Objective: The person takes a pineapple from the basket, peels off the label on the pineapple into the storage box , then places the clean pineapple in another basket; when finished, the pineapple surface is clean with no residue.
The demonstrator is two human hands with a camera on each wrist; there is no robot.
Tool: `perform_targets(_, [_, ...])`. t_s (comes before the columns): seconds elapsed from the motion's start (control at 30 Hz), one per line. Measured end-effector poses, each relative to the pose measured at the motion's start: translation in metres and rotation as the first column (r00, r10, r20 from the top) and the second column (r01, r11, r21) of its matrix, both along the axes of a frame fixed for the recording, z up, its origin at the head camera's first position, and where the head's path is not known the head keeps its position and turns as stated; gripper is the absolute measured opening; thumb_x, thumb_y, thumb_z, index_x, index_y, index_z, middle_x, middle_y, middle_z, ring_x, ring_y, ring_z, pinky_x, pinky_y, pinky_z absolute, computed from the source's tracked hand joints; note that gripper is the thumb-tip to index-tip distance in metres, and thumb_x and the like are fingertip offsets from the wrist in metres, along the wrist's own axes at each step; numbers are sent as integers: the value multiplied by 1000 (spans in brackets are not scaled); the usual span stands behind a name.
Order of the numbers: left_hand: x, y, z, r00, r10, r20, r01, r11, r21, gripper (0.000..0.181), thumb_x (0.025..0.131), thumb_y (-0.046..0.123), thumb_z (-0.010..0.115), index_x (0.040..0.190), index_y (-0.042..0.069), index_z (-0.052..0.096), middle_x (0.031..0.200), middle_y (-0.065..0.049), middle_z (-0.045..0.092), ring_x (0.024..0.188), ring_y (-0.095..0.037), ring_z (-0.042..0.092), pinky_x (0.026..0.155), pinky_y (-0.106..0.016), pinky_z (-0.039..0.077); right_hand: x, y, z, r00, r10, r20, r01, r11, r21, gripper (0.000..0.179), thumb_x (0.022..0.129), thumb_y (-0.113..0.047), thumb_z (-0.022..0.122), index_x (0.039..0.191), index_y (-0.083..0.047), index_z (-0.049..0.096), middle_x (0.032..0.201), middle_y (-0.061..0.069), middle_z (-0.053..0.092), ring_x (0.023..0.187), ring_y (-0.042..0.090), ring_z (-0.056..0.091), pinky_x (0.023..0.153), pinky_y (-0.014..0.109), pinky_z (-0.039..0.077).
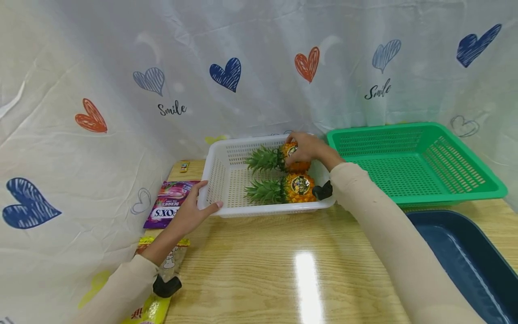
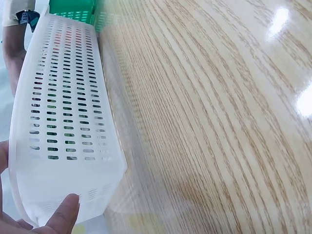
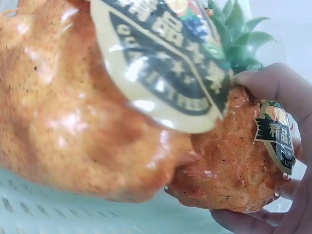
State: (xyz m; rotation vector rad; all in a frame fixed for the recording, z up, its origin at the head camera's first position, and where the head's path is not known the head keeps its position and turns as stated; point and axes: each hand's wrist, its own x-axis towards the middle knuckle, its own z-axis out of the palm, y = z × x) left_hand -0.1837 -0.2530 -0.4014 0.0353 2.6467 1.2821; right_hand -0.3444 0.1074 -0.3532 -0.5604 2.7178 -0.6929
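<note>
Two small pineapples lie on their sides in a white plastic basket, their green leaves toward the left. My right hand grips the farther pineapple round its orange body, with the thumb near the leaf base in the right wrist view. Beside it, the nearer pineapple carries a round black-and-gold label and fills much of that view. At the basket's left end, my left hand holds the rim at the near corner. One fingertip shows against the outer wall.
To the right stands a green basket, with a dark blue tray in front of it. A purple candy bag and a yellow package lie at the left, partly behind my left arm. A printed curtain hangs behind the wooden table.
</note>
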Motion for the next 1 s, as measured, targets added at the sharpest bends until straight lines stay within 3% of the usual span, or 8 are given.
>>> perform_targets(0.5, [2, 1, 3, 1000, -11, -21, 11, 1000, 3, 93, 93, 47, 69, 161, 18, 12, 151, -26, 41, 134, -43, 50, 101, -58, 47, 6, 11, 24, 997, 1, -74, -10, 993, -117, 70, 81, -37, 83, 138, -12, 50, 148, 16, 44, 128, 38, 48, 101, 57, 45])
perform_targets(1.0, [0, 1, 2, 1000, -4, -21, 4, 1000, -4, 94, 93, 49, 69, 161, 17, 13, 152, -25, 40, 133, -44, 50, 102, -58, 46, 39, 30, 56, 996, -26, -91, 12, 989, -144, 73, 80, -35, 84, 140, -12, 48, 149, 18, 44, 131, 40, 45, 103, 60, 42])
